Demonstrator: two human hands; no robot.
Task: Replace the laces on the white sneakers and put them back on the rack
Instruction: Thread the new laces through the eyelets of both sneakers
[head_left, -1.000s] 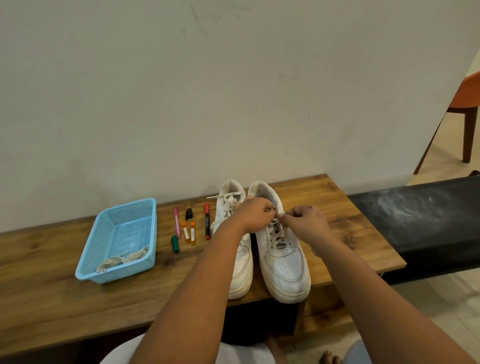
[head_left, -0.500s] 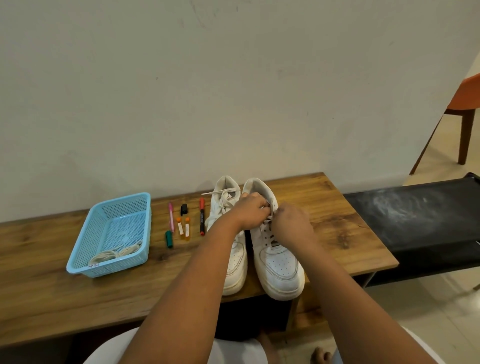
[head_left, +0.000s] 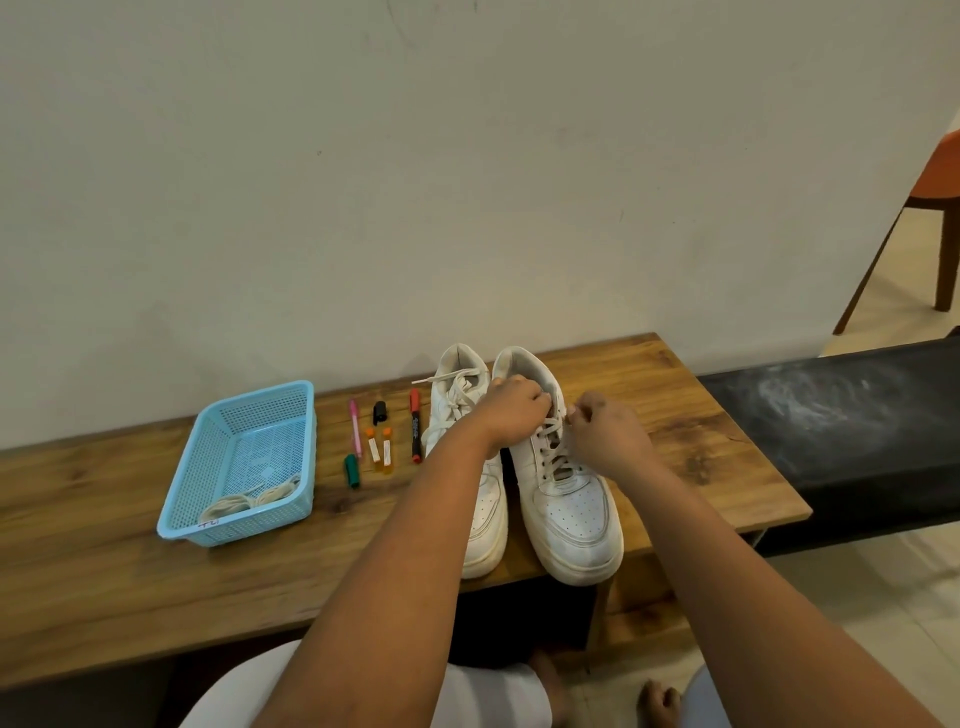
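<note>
your right hand (head_left: 605, 436) has drawn back off the right sneaker (head_left: 563, 499) on the bench (head_left: 675, 415), fingers curled, seemingly pinching its lace (head_left: 558, 447); left hand (head_left: 511, 413) grips the collar. steady the collar and draw the lace out one eyelet at a time (the left sneaker (head_left: 480, 499) waits).

chair (head_left: 935, 171) cut off, basket label (head_left: 210, 525) illegible
</note>
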